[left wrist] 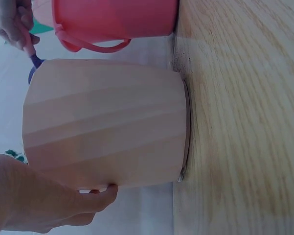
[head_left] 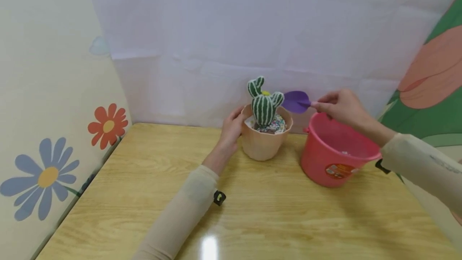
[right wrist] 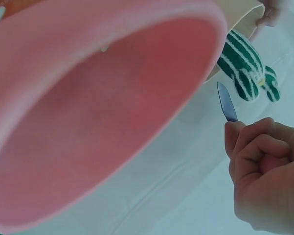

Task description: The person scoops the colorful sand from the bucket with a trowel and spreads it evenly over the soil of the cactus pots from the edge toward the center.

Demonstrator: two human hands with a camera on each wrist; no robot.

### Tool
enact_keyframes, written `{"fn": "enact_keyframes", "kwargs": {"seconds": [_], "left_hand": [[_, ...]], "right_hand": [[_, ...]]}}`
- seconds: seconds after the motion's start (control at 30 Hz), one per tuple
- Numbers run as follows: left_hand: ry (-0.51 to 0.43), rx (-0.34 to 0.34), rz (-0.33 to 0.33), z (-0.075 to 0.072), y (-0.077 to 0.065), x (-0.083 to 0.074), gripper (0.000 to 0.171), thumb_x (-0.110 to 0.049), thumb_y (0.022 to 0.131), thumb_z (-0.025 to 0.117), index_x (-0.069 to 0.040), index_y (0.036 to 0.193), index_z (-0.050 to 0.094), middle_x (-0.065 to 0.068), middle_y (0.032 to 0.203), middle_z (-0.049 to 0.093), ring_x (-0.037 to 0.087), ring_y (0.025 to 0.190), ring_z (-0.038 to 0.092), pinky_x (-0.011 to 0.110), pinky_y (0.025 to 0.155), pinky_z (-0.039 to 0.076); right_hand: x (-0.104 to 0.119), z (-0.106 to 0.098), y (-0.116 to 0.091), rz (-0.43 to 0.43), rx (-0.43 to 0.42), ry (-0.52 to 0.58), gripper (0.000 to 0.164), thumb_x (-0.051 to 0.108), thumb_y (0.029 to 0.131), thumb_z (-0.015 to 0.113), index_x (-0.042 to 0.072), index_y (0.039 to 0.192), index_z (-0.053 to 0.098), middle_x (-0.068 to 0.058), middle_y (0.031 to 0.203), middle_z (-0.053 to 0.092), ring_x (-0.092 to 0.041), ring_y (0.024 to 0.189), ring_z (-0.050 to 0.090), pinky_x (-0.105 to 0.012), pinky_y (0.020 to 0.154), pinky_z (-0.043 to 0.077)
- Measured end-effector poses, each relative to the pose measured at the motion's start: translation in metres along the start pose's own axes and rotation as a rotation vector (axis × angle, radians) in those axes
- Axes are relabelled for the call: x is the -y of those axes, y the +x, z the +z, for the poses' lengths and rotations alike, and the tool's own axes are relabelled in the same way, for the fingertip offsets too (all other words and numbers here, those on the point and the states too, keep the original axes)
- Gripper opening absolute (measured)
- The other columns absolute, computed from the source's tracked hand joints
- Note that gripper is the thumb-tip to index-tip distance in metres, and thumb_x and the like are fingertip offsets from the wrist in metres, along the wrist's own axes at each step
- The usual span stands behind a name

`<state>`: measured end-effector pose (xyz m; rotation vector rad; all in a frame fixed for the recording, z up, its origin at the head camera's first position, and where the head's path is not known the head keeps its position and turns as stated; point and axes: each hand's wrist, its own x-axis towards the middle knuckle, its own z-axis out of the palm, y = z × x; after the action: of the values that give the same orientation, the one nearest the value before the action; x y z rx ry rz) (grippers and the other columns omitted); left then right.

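Observation:
A peach flower pot point(head_left: 261, 147) stands on the table, holding a green-and-white knitted cactus point(head_left: 263, 109) among small multicoloured pebbles point(head_left: 278, 125). My left hand point(head_left: 232, 128) holds the pot at its left side near the rim; in the left wrist view its fingers point(left wrist: 95, 199) lie against the pot wall. With my right hand point(head_left: 341, 107) I grip the pink handle of a small purple shovel point(head_left: 296, 102). The shovel's blade is just right of the cactus, above the pot's right rim. In the right wrist view the blade shows nearly edge-on, so its load is hidden.
A pink bucket point(head_left: 317, 159) stands right of the pot, under my right forearm, with a few pale bits point(head_left: 345, 153) inside. White sheeting point(head_left: 202, 43) hangs behind the wooden table point(head_left: 162, 163). Walls painted with flowers flank both sides.

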<state>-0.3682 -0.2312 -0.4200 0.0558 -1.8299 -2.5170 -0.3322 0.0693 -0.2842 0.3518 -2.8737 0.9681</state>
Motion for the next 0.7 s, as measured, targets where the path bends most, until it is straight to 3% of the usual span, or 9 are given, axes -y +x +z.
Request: {"fn": "enact_keyframes", "kwargs": {"seconds": [0.23,0.4,0.7], "left_hand": [[0.012,-0.028,-0.045,-0.003,0.003,-0.001,0.043,-0.019,0.098,0.058,-0.016,0.141,0.062,0.006,0.134,0.059,0.022,0.114,0.052,0.04,0.092,0.041],[-0.003,-0.025,-0.073,-0.013,0.008,-0.005,0.042,-0.026,0.1,0.058,-0.014,0.14,0.063,0.008,0.135,0.062,0.027,0.122,0.055,0.045,0.101,0.041],[0.065,-0.02,0.011,-0.016,0.003,-0.024,0.038,-0.022,0.102,0.055,-0.007,0.136,0.062,0.012,0.134,0.063,0.028,0.122,0.057,0.048,0.107,0.042]], "right_hand": [[-0.007,-0.013,-0.028,-0.018,-0.023,0.019,0.045,0.04,0.097,0.071,-0.001,0.117,0.074,-0.008,0.082,0.073,-0.027,0.066,0.064,-0.032,0.052,0.052],[-0.013,-0.023,-0.047,-0.006,-0.019,0.028,0.054,0.046,0.095,0.07,-0.001,0.121,0.072,-0.007,0.083,0.073,-0.022,0.064,0.063,-0.033,0.049,0.051],[-0.033,-0.04,-0.074,0.095,-0.075,-0.018,0.061,0.057,0.09,0.07,0.005,0.123,0.072,-0.006,0.088,0.074,-0.024,0.074,0.064,-0.035,0.058,0.055]]}}
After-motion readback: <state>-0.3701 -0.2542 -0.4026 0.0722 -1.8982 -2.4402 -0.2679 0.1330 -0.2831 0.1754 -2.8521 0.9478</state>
